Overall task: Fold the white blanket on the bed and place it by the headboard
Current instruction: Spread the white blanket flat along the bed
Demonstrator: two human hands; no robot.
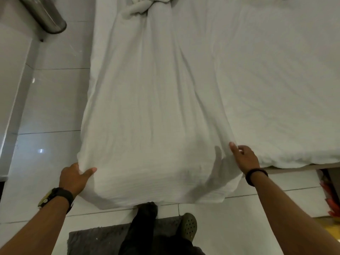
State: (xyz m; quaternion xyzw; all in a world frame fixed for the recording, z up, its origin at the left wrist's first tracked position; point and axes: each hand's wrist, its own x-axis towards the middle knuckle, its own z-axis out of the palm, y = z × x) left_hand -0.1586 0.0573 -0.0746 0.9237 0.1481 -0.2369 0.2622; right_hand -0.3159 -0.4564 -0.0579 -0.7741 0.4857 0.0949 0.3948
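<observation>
Glossy pale floor tiles (pixel 55 100) fill the left of the frame, and the white-sheeted bed (pixel 276 80) takes the right and centre. Along the bed's left side lies the white, finely creased cotton blanket (pixel 152 107), already doubled into a long strip that runs from the bottom centre up to the top edge, where its far end bunches into a knot-like clump. Its near end hangs over the foot of the bed, likely so both corners can be taken at once. The left hand (pixel 75 176), lower left, has its thumb on top of the cloth and its other fingers tucked beneath, pinching the near left corner. The right hand (pixel 245 158), lower right, holds the strip's right edge, forefinger stretched out along the fold and the remaining fingers curled into the cloth. Holding both corners level keeps the edges even for carrying the end upward in the next fold, I judge. A dark grey mat (pixel 95 240) lies at the bottom, and a brushed metal cylinder (pixel 46 15) stands in the upper left.
</observation>
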